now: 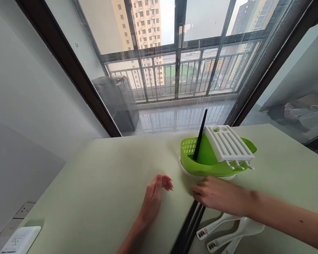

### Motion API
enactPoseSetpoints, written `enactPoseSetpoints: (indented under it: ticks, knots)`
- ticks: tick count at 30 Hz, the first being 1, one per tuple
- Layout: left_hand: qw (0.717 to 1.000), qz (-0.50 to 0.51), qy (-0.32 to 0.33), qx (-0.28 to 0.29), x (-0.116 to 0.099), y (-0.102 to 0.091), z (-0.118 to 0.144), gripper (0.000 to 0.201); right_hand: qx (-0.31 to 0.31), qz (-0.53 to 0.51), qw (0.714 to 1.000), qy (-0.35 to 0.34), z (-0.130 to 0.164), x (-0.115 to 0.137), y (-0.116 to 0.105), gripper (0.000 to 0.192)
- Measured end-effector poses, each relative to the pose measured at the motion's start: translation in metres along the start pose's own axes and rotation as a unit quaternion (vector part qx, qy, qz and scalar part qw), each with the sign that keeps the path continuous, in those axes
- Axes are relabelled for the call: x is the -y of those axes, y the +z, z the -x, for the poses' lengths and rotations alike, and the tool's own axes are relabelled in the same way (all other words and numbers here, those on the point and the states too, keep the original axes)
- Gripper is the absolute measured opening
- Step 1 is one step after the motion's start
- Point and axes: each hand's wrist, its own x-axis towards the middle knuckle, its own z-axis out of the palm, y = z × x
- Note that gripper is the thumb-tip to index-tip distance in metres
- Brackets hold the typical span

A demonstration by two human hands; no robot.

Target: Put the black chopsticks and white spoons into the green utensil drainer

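Picking-up stage — right hand (217,195) curls loosely onto black chopsticks (190,225) near the green holder (212,158), not yet clamped; left hand (155,199) rests empty, half-open — firmer pinch needed.

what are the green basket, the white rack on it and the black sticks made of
Green basket: looks like moulded plastic, smooth, with a perforated wall. White rack: apparently matte plastic, with moulded slots and round holes. Black sticks under the right hand: dark and smooth, possibly plastic or lacquered wood; hard to tell.
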Motion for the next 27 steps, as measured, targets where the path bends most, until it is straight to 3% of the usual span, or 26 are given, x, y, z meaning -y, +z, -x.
enactPoseSetpoints:
  ticks: [6, 16, 21, 27]
  knots:
    - [1.000, -0.001, 0.000, 0.005, 0.002, 0.000, 0.000, 0.057, -0.002, 0.031, 0.999, -0.017, -0.007, 0.002, -0.006, 0.015]
    - [1.000, -0.011, 0.001, 0.011, -0.001, -0.002, -0.001, 0.057, -0.038, 0.020, 0.999, -0.015, -0.017, 0.002, 0.006, 0.012]
    - [0.999, -0.038, 0.002, 0.026, -0.002, -0.002, 0.000, 0.047, -0.032, -0.013, 0.999, 0.022, -0.008, 0.004, -0.007, 0.013]
    - [0.993, -0.096, 0.010, 0.065, -0.008, -0.003, 0.002, 0.039, 0.002, -0.095, 0.992, 0.087, 0.013, 0.007, -0.041, 0.019]
